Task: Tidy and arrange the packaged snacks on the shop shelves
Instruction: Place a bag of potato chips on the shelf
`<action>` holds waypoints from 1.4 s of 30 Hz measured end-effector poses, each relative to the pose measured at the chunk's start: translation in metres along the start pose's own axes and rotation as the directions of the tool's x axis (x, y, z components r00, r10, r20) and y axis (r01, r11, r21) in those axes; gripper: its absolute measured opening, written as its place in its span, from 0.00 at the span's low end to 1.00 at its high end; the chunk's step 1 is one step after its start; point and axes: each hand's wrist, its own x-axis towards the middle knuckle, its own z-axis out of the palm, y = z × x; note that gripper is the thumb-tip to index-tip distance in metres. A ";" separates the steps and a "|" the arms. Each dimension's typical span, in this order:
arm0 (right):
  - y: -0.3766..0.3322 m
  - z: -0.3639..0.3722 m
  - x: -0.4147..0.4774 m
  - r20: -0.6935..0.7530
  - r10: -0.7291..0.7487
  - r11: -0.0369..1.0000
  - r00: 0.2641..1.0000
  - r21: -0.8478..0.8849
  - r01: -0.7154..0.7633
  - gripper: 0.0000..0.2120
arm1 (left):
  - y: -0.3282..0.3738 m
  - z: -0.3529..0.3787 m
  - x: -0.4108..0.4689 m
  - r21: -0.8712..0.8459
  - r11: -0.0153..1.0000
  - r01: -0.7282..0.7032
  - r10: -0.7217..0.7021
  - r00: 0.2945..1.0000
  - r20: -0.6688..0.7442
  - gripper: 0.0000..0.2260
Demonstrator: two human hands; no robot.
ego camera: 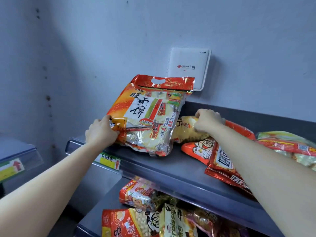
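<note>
Grey-blue metal filled the left edge of the frame, where a neighbouring shelf [15, 147] carried a yellow-green label [12, 168] with a red arrow. Moving right, I saw my left hand [100, 132] at centre-left, fingers curled round the lower left corner of the big cracker bag [150, 117], crumpling the foil there. That bag stood tilted on the upper shelf [171, 170] in the middle of the frame, orange and red with a clear glossy window showing pale wrapped crackers. Its red top strip, cut with a handle slot, overlapped the lower corner of a smooth white wall box [188, 65]. Below it a price tag [109, 161] sat in the shelf's clear plastic rail.

Just right of the big bag my right hand [207, 122] was knuckles-up, fingers bunched and pinching the top of a crinkled yellow bag [186, 130], whose left side was hidden behind the cracker bag. A flat red cartoon bag [213, 156] lay in front of it under my forearm, and more shiny packets [287, 146] lay heaped at the right edge.

In the lower centre, the lower shelf [102, 199] held loosely piled packets: a red one [136, 194], an orange one [126, 223] and a cream croissant bag [177, 224].
</note>
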 end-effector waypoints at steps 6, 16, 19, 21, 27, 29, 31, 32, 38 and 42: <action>0.011 -0.003 -0.007 -0.109 -0.092 0.981 0.990 -0.183 0.071 0.17 | 0.008 0.002 -0.015 0.013 1.000 0.025 -0.024 0.998 -0.053 0.26; 0.030 -0.024 -0.011 -0.628 -0.084 0.994 0.774 0.004 0.112 0.15 | 0.022 0.000 -0.029 0.012 0.999 -0.029 0.030 0.994 -0.104 0.29; 0.038 -0.031 -0.009 -0.674 0.032 0.979 0.738 0.171 0.114 0.14 | 0.028 0.002 -0.034 0.009 0.996 -0.088 0.088 0.989 -0.120 0.31; 0.040 -0.038 -0.011 -0.701 0.121 0.929 0.703 0.328 0.168 0.13 | 0.032 0.001 -0.037 0.018 0.992 -0.127 0.128 0.985 -0.112 0.30; 0.037 -0.054 -0.023 -0.749 0.143 0.799 0.647 0.474 0.371 0.15 | 0.044 0.000 -0.047 -0.004 0.984 -0.178 0.177 0.981 -0.076 0.28; 0.034 -0.060 -0.028 -0.749 0.165 0.769 0.642 0.505 0.391 0.13 | 0.048 0.000 -0.050 0.002 0.981 -0.193 0.193 0.979 -0.070 0.26; 0.031 -0.067 -0.034 -0.747 0.192 0.747 0.637 0.532 0.398 0.12 | 0.052 -0.001 -0.051 0.007 0.976 -0.219 0.219 0.974 -0.065 0.23; 0.030 -0.071 -0.038 -0.743 0.210 0.734 0.635 0.549 0.400 0.11 | 0.054 -0.001 -0.052 0.008 0.973 -0.232 0.232 0.971 -0.055 0.21; 0.017 -0.092 -0.064 -0.686 0.258 0.578 0.680 0.674 0.461 0.15 | 0.060 -0.005 -0.059 -0.039 0.963 -0.267 0.268 0.963 0.022 0.20; 0.002 -0.096 -0.085 -0.632 0.240 0.473 0.737 0.739 0.480 0.18 | 0.067 -0.013 -0.074 -0.534 0.750 -0.390 0.375 0.916 -0.142 0.19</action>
